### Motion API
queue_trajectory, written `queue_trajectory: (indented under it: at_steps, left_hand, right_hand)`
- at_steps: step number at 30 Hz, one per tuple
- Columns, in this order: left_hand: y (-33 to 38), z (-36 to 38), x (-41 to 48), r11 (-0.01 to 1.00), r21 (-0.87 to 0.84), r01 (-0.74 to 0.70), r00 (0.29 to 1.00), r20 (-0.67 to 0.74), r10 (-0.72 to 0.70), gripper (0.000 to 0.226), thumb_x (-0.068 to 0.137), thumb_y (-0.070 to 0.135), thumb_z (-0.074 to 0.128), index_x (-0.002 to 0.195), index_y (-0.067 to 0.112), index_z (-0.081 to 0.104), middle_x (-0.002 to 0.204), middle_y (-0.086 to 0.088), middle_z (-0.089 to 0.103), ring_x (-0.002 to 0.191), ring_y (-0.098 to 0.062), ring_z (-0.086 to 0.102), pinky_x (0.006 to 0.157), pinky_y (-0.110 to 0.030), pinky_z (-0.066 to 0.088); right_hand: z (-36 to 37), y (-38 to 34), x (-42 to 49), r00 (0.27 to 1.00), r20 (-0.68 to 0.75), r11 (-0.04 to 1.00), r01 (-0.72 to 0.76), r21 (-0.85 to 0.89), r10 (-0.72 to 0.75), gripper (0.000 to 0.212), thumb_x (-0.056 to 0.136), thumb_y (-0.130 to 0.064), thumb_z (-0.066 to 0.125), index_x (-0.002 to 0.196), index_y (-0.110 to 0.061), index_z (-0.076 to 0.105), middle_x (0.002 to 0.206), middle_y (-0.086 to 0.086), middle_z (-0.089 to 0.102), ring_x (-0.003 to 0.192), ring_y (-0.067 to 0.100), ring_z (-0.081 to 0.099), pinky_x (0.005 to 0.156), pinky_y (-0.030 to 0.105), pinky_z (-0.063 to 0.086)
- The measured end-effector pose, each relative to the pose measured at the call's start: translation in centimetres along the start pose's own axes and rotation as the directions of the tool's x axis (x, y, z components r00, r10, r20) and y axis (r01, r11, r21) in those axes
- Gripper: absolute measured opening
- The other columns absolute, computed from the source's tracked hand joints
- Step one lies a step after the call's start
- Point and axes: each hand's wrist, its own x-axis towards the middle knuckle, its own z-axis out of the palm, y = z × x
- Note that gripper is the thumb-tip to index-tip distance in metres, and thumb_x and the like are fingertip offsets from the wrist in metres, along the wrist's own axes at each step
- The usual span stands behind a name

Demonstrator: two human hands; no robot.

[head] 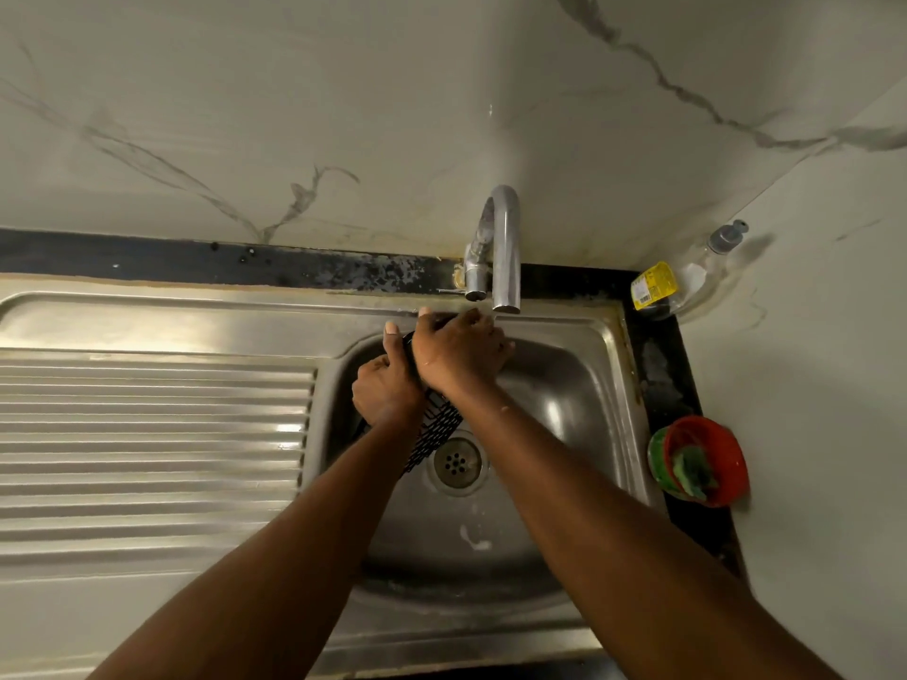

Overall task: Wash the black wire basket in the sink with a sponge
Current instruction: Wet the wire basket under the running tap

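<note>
Head camera: A person's 2 bare hands hold a black wire basket [438,430] over the basin of a stainless-steel sink [569,385], just below the spout of a chrome tap [505,247]. The left hand [387,387] grips the basket's left side, fingers wrapped round the wire and thumb pointing up. The right hand [459,353] lies over the basket's upper end, back of the hand to the camera and fingers curled down round it. What sits under that palm is hidden. The 2 hands touch, right wrist crossing just above left. The basket hangs tilted, its upper end beneath the hands near the spout. Its lower mesh corner reaches down toward the round drain [456,462], though contact with the basin floor cannot be judged.

A ribbed drainboard [147,434] runs to the left of the basin. On the dark counter strip to the right stands a red bowl [726,451] holding what looks like a green sponge [692,471], well apart from both hands. A clear pump bottle [697,277] with a yellow label stands in the back corner against the veined marble wall [392,115].
</note>
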Motion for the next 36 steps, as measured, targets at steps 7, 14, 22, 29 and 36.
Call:
queue_trajectory:
  at_steps: [7,14,22,29,36]
  left_hand:
    - [1.0,-0.5,0.2,0.995,-0.037,0.09,0.996,-0.001,-0.09,0.057,0.107,0.054,0.047,0.066,0.017,0.059,0.071,0.0,0.062,0.082,-0.025,0.067,0.077,-0.036,0.048]
    - [1.0,-0.2,-0.3,0.991,-0.104,0.084,0.996,-0.004,-0.085,0.07,0.098,0.076,0.041,0.064,0.019,0.064,0.071,-0.003,0.069,0.079,-0.025,0.071,0.09,-0.048,0.058]
    - [1.5,-0.5,-0.6,0.97,-0.168,0.176,0.984,0.014,-0.176,0.07,0.086,0.09,0.039,0.075,0.027,0.066,0.087,-0.003,0.072,0.093,-0.025,0.069,0.098,-0.048,0.056]
    - [0.4,-1.5,0.2,0.911,-0.345,0.227,0.97,-0.001,-0.242,0.055,0.09,0.082,0.05,0.074,0.03,0.055,0.087,-0.002,0.065,0.094,-0.026,0.067,0.098,-0.051,0.057]
    - [-0.1,-1.9,1.0,0.89,-0.383,0.248,0.967,0.038,-0.253,0.058,0.09,0.085,0.045,0.087,0.028,0.059,0.099,-0.008,0.068,0.084,-0.022,0.062,0.073,-0.039,0.052]
  right_hand:
    - [0.5,-0.3,-1.2,0.985,-0.001,0.985,0.173,0.013,-0.173,0.094,0.099,-0.072,0.02,0.163,-0.004,0.009,0.169,0.024,0.01,0.158,0.036,0.007,0.128,0.053,0.003]
    - [0.5,0.1,0.5,0.997,-0.069,0.995,0.051,0.085,-0.045,0.103,0.095,-0.079,0.017,0.161,0.001,0.019,0.167,0.022,0.022,0.155,0.034,0.02,0.127,0.048,0.014]
    - [-0.5,-0.1,4.1,0.974,0.052,0.962,-0.227,0.151,0.222,0.088,0.095,-0.073,0.024,0.142,-0.004,0.053,0.131,0.018,0.06,0.115,0.032,0.057,0.093,0.042,0.045]
    - [0.0,1.9,6.4,0.97,0.117,0.926,-0.237,0.295,0.211,0.053,0.1,-0.064,0.043,0.104,-0.013,0.059,0.086,0.006,0.064,0.072,0.015,0.063,0.061,0.027,0.054]
    - [6.0,4.5,11.2,0.994,0.059,0.854,-0.109,0.508,0.092,0.084,0.085,-0.074,0.03,0.115,-0.005,0.065,0.114,0.019,0.072,0.1,0.034,0.071,0.087,0.051,0.061]
